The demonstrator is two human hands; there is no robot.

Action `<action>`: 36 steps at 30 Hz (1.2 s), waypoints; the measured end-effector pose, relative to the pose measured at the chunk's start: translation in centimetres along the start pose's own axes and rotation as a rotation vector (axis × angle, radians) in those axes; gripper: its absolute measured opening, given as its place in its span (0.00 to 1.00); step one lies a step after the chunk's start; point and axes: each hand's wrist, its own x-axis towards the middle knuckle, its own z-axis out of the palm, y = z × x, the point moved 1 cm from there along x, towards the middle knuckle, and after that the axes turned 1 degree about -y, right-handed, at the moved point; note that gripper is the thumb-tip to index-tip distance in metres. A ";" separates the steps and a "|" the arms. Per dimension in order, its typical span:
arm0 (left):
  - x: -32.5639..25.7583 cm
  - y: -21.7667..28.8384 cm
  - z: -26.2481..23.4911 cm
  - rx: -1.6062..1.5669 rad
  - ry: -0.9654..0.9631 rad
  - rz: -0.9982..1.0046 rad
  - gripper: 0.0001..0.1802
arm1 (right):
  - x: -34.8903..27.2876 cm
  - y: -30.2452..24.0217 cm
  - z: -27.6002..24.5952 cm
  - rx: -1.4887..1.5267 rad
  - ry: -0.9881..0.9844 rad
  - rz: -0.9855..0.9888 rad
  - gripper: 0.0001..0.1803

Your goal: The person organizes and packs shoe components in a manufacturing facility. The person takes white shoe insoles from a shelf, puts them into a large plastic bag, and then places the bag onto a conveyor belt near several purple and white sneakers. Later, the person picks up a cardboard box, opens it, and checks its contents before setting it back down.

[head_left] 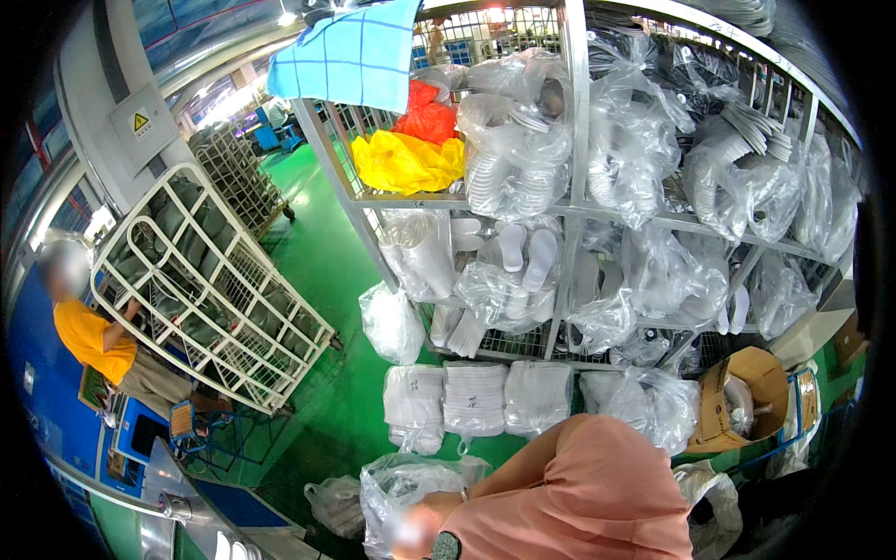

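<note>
My right arm, in a pink sleeve, bends in from the lower right. My right hand (437,511), with a bracelet at the wrist, is close over a clear plastic bag (397,474). A dark watch (446,545) marks my left wrist at the bottom edge; most of my left hand (407,551) is smeared or cut off beside the right one. The fingers of both hands are blurred, so their grip is hidden. Beyond them, wrapped stacks of pale flat pieces (474,397) stand in a row on the green floor.
A metal rack (576,140) holds bagged white soles, with yellow (406,163) and red bags (427,117) and a blue checked cloth (345,61). At right stands a cardboard box (711,411). A person in orange (89,336) is beside a white cage trolley (219,308) at left.
</note>
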 end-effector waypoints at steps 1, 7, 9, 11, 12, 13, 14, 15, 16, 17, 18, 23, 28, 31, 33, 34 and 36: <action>0.0 0.0 0.2 -0.004 0.004 0.000 0.28 | 0.0 0.1 0.0 0.001 -0.011 0.002 0.17; -1.8 -1.0 -0.1 0.002 0.045 -0.020 0.28 | -0.4 0.8 -0.3 0.057 -0.090 -0.007 0.17; -3.0 -2.0 -0.1 0.015 0.060 -0.039 0.28 | -0.7 1.1 -0.7 0.076 -0.112 -0.002 0.17; -3.8 -2.5 -0.4 0.014 0.087 -0.048 0.29 | -1.1 1.3 -0.7 0.086 -0.137 0.004 0.17; -4.2 -2.5 -0.5 0.013 0.098 -0.049 0.29 | -1.1 1.2 -0.8 0.083 -0.144 0.006 0.17; -4.4 -2.4 -0.7 0.010 0.112 -0.045 0.29 | -1.1 1.2 -0.7 0.084 -0.152 0.008 0.17; -4.3 -2.1 -0.9 0.010 0.121 -0.040 0.29 | -0.9 1.2 -0.7 0.081 -0.154 0.005 0.17; -4.3 -2.0 -0.8 0.006 0.132 -0.033 0.29 | -1.2 1.3 -0.8 0.081 -0.160 0.001 0.17; -3.9 -1.8 -0.6 0.007 0.137 -0.026 0.29 | -1.4 1.5 -1.2 0.075 -0.157 -0.005 0.17; -3.9 -1.6 -0.8 0.012 0.146 -0.026 0.29 | -1.4 1.5 -0.8 0.082 -0.161 -0.006 0.17; -3.6 -1.5 -0.8 0.009 0.134 -0.017 0.29 | -1.9 1.5 -0.8 0.071 -0.156 -0.001 0.17; -1.4 -0.3 -0.8 0.011 0.120 0.020 0.30 | -2.9 1.1 -3.5 -0.037 0.022 0.033 0.17; -0.1 1.1 -0.6 -0.020 0.101 0.082 0.31 | -4.7 1.6 -8.6 -0.723 0.691 -0.053 0.19; 0.7 1.5 -0.1 -0.043 0.063 0.108 0.31 | -3.4 6.9 -6.5 -0.174 0.493 0.016 0.28; 1.2 2.0 0.0 -0.065 0.058 0.133 0.31 | -2.4 8.2 -3.5 0.245 0.250 -0.097 0.28; 1.1 2.3 -0.3 -0.079 0.059 0.153 0.31 | -1.6 9.6 -1.7 0.368 0.128 -0.118 0.25; 0.5 2.5 -1.3 -0.143 0.052 0.216 0.31 | -0.8 9.9 0.5 0.382 0.049 -0.168 0.24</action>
